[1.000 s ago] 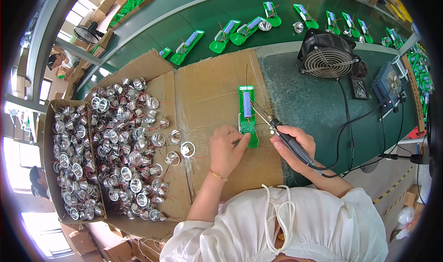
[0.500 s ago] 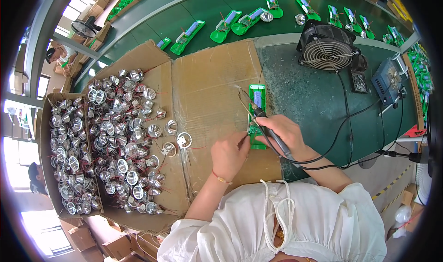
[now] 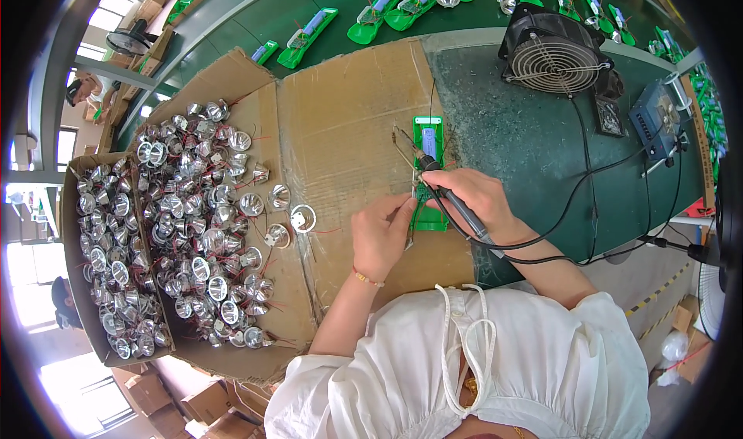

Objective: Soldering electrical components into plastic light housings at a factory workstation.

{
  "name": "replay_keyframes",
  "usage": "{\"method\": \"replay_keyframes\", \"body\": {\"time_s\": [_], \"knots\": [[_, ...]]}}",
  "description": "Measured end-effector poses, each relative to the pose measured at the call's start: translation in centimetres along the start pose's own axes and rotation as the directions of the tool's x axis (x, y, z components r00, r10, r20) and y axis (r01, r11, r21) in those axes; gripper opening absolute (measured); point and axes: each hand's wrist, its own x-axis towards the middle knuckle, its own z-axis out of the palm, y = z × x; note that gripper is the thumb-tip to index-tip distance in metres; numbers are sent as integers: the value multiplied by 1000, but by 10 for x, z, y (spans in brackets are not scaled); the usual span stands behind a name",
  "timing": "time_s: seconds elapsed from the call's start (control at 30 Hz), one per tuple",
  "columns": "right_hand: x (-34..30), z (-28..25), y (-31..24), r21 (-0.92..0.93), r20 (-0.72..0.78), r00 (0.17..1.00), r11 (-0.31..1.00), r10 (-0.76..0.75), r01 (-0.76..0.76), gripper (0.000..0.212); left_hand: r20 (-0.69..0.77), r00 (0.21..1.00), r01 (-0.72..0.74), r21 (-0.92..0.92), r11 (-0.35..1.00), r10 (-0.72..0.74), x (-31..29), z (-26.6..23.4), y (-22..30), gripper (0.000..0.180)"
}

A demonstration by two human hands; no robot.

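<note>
On the flat brown cardboard sheet (image 3: 348, 129) near the worktop's (image 3: 542, 153) front edge | right hand (image 3: 472, 199) grips black-handled soldering iron (image 3: 445, 195) on green plastic lamp housing (image 3: 429, 172) | left hand (image 3: 379, 234) pinches housing's edge | soldering seemingly midway; many loose silver reflector cups (image 3: 193, 207) remain.

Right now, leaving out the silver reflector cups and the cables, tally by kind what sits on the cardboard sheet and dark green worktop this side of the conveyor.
Green rectangular circuit board: 1
Black-handled soldering iron, in the right hand: 1
Round black wire-grilled fan: 1
Small dark square pad: 1
Blue box-shaped control unit: 1
Total: 5
</note>
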Motion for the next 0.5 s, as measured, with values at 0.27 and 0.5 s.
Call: {"method": "replay_keyframes", "body": {"time_s": [0.27, 0.5], "knots": [[-3, 3, -3, 33, -44, 999, 999, 31, -30, 43, 34, 999, -2, -40, 999, 4, 0, -2, -8, 14], [1, 6, -7, 41, -89, 994, 997, 67, -63, 43, 40, 979, -205, 126, 971, 202, 2, 0, 2, 13]]}}
